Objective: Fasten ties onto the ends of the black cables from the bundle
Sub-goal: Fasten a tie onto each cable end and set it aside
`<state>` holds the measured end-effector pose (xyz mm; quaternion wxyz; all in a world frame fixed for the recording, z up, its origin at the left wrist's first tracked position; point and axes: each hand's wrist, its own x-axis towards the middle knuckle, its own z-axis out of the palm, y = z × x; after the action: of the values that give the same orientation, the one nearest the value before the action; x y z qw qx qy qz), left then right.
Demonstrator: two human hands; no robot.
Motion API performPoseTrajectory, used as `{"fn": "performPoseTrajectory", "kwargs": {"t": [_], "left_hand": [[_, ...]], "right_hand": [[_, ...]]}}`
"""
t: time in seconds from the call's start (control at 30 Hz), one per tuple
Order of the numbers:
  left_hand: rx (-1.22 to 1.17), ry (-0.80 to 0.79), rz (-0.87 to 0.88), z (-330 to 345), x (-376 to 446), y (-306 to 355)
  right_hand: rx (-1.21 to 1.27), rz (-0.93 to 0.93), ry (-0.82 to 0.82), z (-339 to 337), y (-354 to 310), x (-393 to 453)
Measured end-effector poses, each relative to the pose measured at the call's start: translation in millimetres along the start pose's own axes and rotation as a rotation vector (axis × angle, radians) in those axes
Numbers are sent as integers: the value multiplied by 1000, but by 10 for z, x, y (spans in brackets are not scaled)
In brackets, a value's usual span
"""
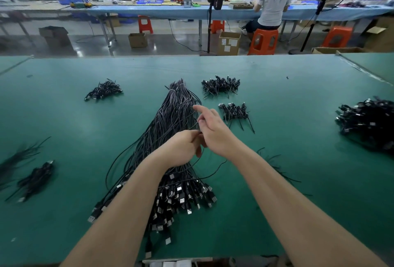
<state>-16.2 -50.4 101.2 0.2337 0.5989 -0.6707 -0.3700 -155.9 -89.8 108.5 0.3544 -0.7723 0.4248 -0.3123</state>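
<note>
A long bundle of black cables point(170, 121) lies lengthwise on the green table point(287, 138), its USB plugs point(183, 198) fanned out near me and its far end bound with ties. Both hands meet above the middle of the bundle. My left hand point(181, 148) pinches a thin black cable point(199, 161) that loops down to the right. My right hand point(213, 130) is just beyond it, index finger stretched out, the other fingers curled at the same cable. Whether a tie is between the fingers I cannot tell.
Small heaps of coiled, tied cables lie at the back left point(104, 90), back centre point(220, 85), centre right point(234, 112), far right point(368, 121) and near left point(36, 178). Loose black ties point(277, 168) lie right of my forearm. A person sits at a far bench.
</note>
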Motion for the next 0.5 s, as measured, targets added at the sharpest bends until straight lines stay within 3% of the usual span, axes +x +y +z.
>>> {"fn": "performPoseTrajectory", "kwargs": {"t": [0.1,0.2,0.27,0.33,0.4,0.5], "left_hand": [[-80,29,8,-16,28,10],[-310,133,31,-46,64,1],[-740,128,63,-67,89,3],[-996,111,152,-70,127,16],[-1062,130,231,-44,152,48],[-1064,184,274,-18,141,89]], "right_hand": [[147,2,41,-31,1,-14],[648,206,138,-67,61,-4],[727,293,-1,-57,112,-43],[712,316,-229,1,138,-112],[685,328,-403,38,121,-166],[662,394,-466,66,116,-182]]}}
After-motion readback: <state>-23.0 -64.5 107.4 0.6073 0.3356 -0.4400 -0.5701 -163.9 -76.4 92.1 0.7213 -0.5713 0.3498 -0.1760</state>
